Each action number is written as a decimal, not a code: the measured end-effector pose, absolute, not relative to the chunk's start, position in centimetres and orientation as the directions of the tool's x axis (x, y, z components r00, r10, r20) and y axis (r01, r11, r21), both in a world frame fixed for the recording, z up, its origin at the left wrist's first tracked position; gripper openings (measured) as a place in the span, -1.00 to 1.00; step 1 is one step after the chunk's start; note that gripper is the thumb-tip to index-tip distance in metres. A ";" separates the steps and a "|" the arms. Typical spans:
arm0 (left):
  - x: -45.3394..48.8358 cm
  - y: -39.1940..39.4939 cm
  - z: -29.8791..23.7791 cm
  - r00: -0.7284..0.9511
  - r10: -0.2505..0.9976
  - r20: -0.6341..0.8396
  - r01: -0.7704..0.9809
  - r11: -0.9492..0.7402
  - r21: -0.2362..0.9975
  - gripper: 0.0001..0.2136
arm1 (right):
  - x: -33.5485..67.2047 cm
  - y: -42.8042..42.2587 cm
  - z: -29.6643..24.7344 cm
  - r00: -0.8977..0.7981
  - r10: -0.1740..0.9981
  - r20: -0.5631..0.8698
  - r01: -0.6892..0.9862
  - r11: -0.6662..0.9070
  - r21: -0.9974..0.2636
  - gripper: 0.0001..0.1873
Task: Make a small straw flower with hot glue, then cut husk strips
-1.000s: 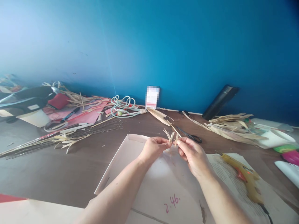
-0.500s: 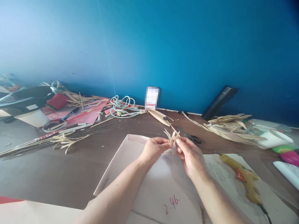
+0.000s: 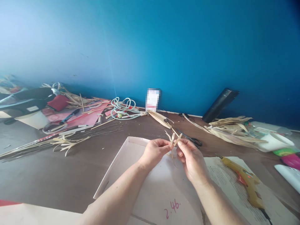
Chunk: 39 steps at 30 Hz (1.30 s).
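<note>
My left hand and my right hand meet above a shallow white cardboard box. Both pinch a small bundle of dried straw strips, whose pale tips fan out upward between the fingertips. A thin strand hangs down below the pinch. The fingers of both hands are closed on the strips.
Black scissors lie just beyond the hands. A yellow glue gun rests on printed paper at the right. Dried husk leaves, a white cup, a coiled pale cord, thin dark sticks and red paper crowd the brown table.
The right hand's fingers have shifted slightly on the bundle, and the strip tips have spread a little. The view has tilted a little.
</note>
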<state>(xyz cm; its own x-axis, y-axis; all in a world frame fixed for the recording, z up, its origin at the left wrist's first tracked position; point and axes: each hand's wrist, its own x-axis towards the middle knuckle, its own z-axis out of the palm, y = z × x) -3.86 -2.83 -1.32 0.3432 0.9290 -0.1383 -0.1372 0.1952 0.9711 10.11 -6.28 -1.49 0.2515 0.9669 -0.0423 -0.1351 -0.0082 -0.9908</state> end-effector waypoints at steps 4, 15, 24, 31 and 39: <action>-3.9 -2.9 -1.4 0.352 0.928 -0.123 -0.167 0.192 0.967 -0.72 | 10.2 -6.4 -1.1 0.236 0.971 -0.034 -0.070 -0.018 -0.997 -0.74; -3.9 -2.7 -1.2 0.318 0.938 -0.141 -0.077 0.174 0.982 -0.70 | 10.7 -6.1 -1.5 0.245 0.969 -0.012 -0.032 -0.004 -0.999 -0.78; -3.9 -2.7 -1.2 0.307 0.940 -0.148 -0.070 0.177 0.982 -0.72 | 10.8 -6.3 -1.1 0.225 0.974 -0.032 -0.065 -0.018 -0.998 -0.78; -4.0 -2.8 -0.9 0.323 0.936 -0.141 -0.067 0.171 0.983 -0.74 | 11.0 -6.4 -1.4 0.238 0.970 -0.054 -0.077 -0.036 -0.996 -0.78; -4.0 -3.0 -0.8 0.326 0.935 -0.143 -0.082 0.178 0.981 -0.75 | 10.9 -6.3 -1.6 0.232 0.971 -0.057 -0.143 -0.024 -0.990 -0.78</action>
<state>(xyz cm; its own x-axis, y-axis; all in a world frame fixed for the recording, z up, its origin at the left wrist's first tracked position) -3.98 -2.97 -0.85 0.3257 0.9347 -0.1426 -0.0819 0.1781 0.9806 10.93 -6.29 -1.56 0.2318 0.9711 -0.0568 -0.1425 -0.0239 -0.9895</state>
